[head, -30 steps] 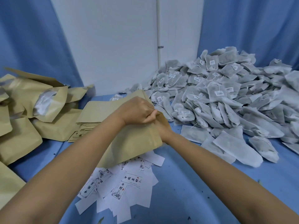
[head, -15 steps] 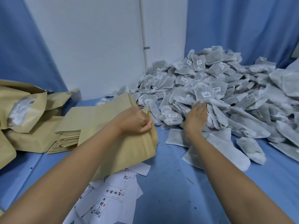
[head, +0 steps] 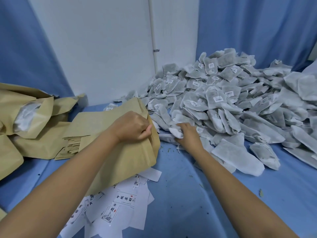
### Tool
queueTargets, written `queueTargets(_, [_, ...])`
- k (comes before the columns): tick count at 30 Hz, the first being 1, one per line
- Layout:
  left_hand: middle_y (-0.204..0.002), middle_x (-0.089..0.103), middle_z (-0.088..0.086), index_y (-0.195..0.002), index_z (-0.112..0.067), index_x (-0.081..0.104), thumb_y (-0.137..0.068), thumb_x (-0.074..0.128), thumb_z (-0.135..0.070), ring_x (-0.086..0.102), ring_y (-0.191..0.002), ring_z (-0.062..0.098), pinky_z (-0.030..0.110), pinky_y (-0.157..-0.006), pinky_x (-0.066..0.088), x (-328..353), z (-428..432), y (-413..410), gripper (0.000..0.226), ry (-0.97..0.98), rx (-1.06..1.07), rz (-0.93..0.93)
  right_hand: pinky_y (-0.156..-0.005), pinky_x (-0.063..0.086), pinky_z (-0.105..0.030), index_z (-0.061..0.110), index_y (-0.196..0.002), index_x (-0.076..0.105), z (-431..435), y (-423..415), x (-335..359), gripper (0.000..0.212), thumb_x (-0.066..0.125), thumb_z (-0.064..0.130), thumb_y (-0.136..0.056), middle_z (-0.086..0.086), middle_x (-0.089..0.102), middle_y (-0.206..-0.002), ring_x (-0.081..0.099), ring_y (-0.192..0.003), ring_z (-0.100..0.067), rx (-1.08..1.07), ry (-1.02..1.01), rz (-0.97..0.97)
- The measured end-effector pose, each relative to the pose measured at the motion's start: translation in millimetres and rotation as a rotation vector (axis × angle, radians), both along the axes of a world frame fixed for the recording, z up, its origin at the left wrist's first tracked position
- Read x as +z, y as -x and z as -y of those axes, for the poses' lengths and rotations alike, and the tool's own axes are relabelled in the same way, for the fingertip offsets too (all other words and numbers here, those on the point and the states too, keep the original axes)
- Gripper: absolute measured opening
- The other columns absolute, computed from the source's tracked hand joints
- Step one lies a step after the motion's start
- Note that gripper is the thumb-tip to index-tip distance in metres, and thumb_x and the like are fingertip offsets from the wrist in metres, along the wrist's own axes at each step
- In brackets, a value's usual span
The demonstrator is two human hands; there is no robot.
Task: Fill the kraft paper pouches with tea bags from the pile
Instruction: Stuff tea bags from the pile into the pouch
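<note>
left hand (head: 132,127) clenched on the mouth edge of kraft pouch (head: 123,162); right hand (head: 189,137) grasping tea bag (head: 175,132) at near edge of pile (head: 223,100) | kraft pouch long axis near-left to far-right; mouth toward pile | lying on blue desk (head: 188,194)

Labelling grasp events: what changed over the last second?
The right hand left the mouth of the kraft pouch, reached right into the tea bag pile, then drew back to its near edge, where it now grips a tea bag. The left hand kept gripping the pouch mouth. The printed labels lay unmoved.
</note>
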State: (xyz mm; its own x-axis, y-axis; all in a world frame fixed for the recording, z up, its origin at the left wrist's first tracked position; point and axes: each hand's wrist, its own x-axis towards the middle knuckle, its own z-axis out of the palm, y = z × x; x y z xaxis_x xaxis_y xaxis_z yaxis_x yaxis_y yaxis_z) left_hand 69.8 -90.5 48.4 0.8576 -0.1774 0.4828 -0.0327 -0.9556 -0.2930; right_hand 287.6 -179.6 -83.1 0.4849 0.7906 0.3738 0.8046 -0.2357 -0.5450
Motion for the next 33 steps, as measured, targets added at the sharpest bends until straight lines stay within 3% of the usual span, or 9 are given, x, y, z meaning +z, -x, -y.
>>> queueTargets(7, [-0.043,0.043,0.007,-0.045,-0.005,0.046,-0.086,0.037,-0.016,0.042,-0.037,0.025,0.031,-0.038,0.040,-4.3,1.1,22.6,0.044,0.032,0.025,0.012,-0.065,0.041,-0.021,0.012,-0.104,0.061,6.1,25.8,33.3,0.026,0.070,0.013,-0.079,-0.001,0.063,-0.097,0.059,-0.090,-0.019,-0.143,-0.427,-0.477])
queueTargets(10, [-0.045,0.045,0.008,-0.046,-0.005,0.047,-0.087,0.036,-0.017,0.044,-0.039,0.026,0.033,-0.039,0.042,-7.2,0.9,24.7,0.044,0.059,0.030,0.016,-0.063,0.052,-0.021,0.017,-0.099,0.064,10.6,54.7,71.9,0.020,0.072,0.014,-0.081,-0.007,0.070,-0.097,0.065,-0.081,-0.013,-0.030,-0.701,-1.082])
queueTargets(12, [-0.045,0.045,0.008,-0.046,-0.004,0.047,-0.086,0.037,-0.017,0.044,-0.039,0.027,0.033,-0.039,0.042,-9.1,1.3,24.8,0.043,0.066,0.026,0.019,-0.077,0.055,-0.032,0.003,-0.115,0.059,6.9,75.9,92.6,0.026,0.060,0.005,-0.089,-0.018,0.066,-0.113,0.065,-0.098,-0.024,0.273,-0.773,-1.619])
queueTargets(14, [-0.043,0.046,0.009,-0.044,-0.004,0.049,-0.084,0.039,-0.017,0.045,-0.037,0.027,0.030,-0.037,0.041,-9.8,2.0,25.2,0.043,0.059,0.019,0.037,-0.078,0.055,-0.038,-0.002,-0.115,0.054,4.0,97.1,102.0,0.022,0.048,-0.001,-0.094,-0.021,0.062,-0.112,0.063,-0.098,-0.030,0.403,-0.701,-1.812])
queueTargets(22, [-0.043,0.045,0.012,-0.045,-0.001,0.047,-0.088,0.038,-0.013,0.043,-0.036,0.025,0.028,-0.037,0.034,-15.8,-3.3,39.6,0.045,0.215,0.111,0.369,-0.066,0.060,-0.035,-0.003,-0.102,0.059,11.6,124.3,85.4,0.021,0.044,-0.012,-0.091,-0.016,0.071,-0.087,0.070,-0.076,-0.024,0.458,-0.301,-1.694])
queueTargets(26, [-0.046,0.040,0.013,-0.048,0.002,0.043,-0.092,0.032,-0.014,0.040,-0.040,0.024,0.037,-0.046,0.030,-13.0,-9.3,39.1,0.048,0.390,0.113,0.488,-0.063,0.049,-0.024,0.005,-0.106,0.062,12.5,132.5,81.1,0.023,0.050,-0.004,-0.089,-0.010,0.068,-0.093,0.064,-0.083,-0.023,0.316,-0.072,-0.921])
queueTargets(29, [-0.048,0.041,0.013,-0.050,0.001,0.045,-0.092,0.033,-0.012,0.041,-0.043,0.024,0.033,-0.048,0.030,-14.2,0.9,30.8,0.046,0.387,0.050,0.418,-0.069,0.038,-0.028,0.000,-0.104,0.060,8.6,138.7,91.9,0.018,0.046,0.004,-0.093,-0.019,0.063,-0.100,0.059,-0.099,-0.035,0.498,0.302,-0.310])
queueTargets(31, [-0.049,0.040,0.012,-0.051,-0.001,0.044,-0.091,0.034,-0.011,0.039,-0.043,0.024,0.031,-0.049,0.029,-12.9,11.6,19.7,0.043,0.357,-0.016,0.354,-0.067,0.034,-0.025,-0.001,-0.116,0.053,3.1,149.2,102.7,0.023,0.039,0.003,-0.098,-0.021,0.057,-0.104,0.054,-0.095,-0.032,0.510,0.436,-0.377])
queueTargets(33, [-0.049,0.039,0.012,-0.052,-0.002,0.044,-0.091,0.035,-0.009,0.036,-0.044,0.022,0.028,-0.051,0.027,-5.9,14.1,12.4,0.041,0.331,-0.042,0.340,-0.053,0.040,-0.014,0.006,-0.117,0.051,-1.6,153.1,115.3,0.023,0.034,0.005,-0.102,-0.012,0.058,-0.089,0.052,-0.074,-0.015,0.477,0.285,-0.823])
